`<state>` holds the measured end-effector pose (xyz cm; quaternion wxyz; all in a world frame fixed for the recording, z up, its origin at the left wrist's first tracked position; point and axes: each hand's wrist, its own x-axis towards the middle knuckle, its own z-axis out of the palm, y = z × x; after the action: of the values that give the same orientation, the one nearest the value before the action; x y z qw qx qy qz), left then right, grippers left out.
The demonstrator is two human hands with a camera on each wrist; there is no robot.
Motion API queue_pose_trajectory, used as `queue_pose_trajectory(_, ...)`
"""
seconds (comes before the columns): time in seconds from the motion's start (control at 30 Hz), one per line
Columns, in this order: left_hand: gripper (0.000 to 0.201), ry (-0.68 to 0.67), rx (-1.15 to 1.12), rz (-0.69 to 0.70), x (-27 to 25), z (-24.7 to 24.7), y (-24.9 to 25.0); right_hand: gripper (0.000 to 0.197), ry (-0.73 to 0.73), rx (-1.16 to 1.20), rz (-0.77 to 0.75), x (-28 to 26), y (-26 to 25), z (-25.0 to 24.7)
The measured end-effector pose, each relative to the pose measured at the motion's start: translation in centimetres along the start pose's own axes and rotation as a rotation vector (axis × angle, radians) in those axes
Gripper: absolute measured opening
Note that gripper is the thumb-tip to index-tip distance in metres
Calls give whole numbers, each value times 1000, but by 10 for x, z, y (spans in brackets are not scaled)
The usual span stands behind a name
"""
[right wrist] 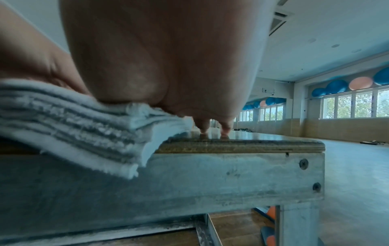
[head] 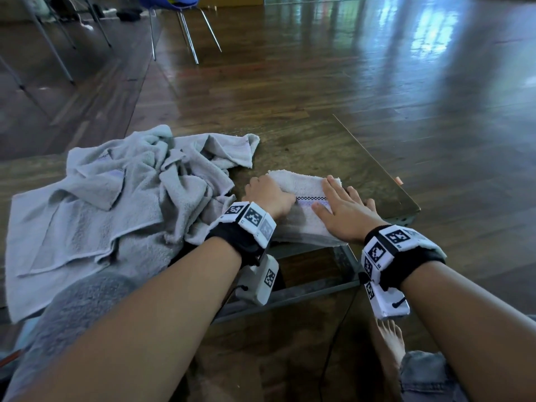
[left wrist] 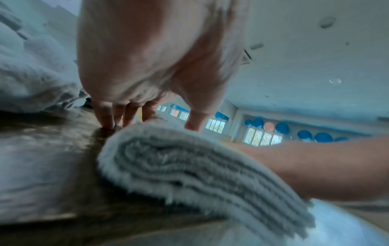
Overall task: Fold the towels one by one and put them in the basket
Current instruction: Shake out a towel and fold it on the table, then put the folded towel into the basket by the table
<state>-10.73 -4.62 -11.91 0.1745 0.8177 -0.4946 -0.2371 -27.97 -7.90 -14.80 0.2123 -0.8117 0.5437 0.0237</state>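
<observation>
Pressing on one folded white towel [head: 301,195] with both my hands — item lies at the near right end of the wooden table [head: 316,149], its near edge hanging a little over the table's front.

Left hand [head: 268,195]: set at the towel's left end; fingers curl down over that end, tips touching the tabletop beside it in the left wrist view, thumb on the towel's top. The left wrist view shows the stacked layers of the fold [left wrist: 189,168].

Right hand [head: 345,210]: flat on the towel's right part, fingers straight and slightly spread, thumb out toward the woven checked stripe [head: 310,198]. Two fingertips [right wrist: 203,128] touch the bare tabletop just past the towel's right edge.

Unfolded towels [head: 116,198] — a crumpled grey-white heap on the left part of the same table, touching my left forearm.

Table frame [right wrist: 231,174]: grey metal, screw heads visible at its corner.

Background: glossy wooden floor [head: 406,82], chair legs [head: 188,33], blue and orange exercise balls [right wrist: 336,86] above windows.
</observation>
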Motion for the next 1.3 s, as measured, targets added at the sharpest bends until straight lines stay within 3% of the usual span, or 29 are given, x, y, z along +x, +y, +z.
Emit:
queue_pose_trajectory(0.17, 34, -15, -359, -18, -9, -21, 10, 69, 81, 257, 49, 7, -6, -12)
queue_pose_trajectory(0.27, 17, 28, -577, 64, -27, -34, 20, 76, 192, 527, 107, 4, -14, -18)
queue_pose_trajectory(0.37, 13, 100, -660, 156, -58, -59, 17, 77, 197, 869, 101, -6, -35, -23)
queue_pose_trajectory(0.5, 34, 133, -877, 145, -103, -106, -6, 55, 124, 1238, -25, -26, -79, -39)
queue_pose_trajectory(0.6, 44, 190, -948, 171, -146, -156, -34, 51, 198, 1120, -181, -47, -135, -68)
queue_pose_trajectory(0.7, 50, 359, -1026, 193, -193, -198, -78, 64, 187, 956, -385, -75, -211, -92)
queue_pose_trajectory(0.87, 30, 594, -1271, 35, -266, -223, -196, 59, -50, 650, -629, -112, -348, -73)
queue_pose_trajectory(0.97, 27, 697, -1365, -150, -304, -207, -267, 51, -190, 389, -665, -123, -424, -25)
queue_pose_trajectory(1.1, 23, 867, -1464, -440, -340, -170, -343, 58, -417, 98, -755, -142, -493, 67)
queue_pose_trajectory(1.2, 22, 867, -1501, -628, -358, -133, -386, 53, -519, -2, -751, -152, -507, 143)
queue_pose_trajectory(1.3, 23, 797, -1548, -743, -366, -91, -417, 47, -580, -54, -654, -157, -496, 216)
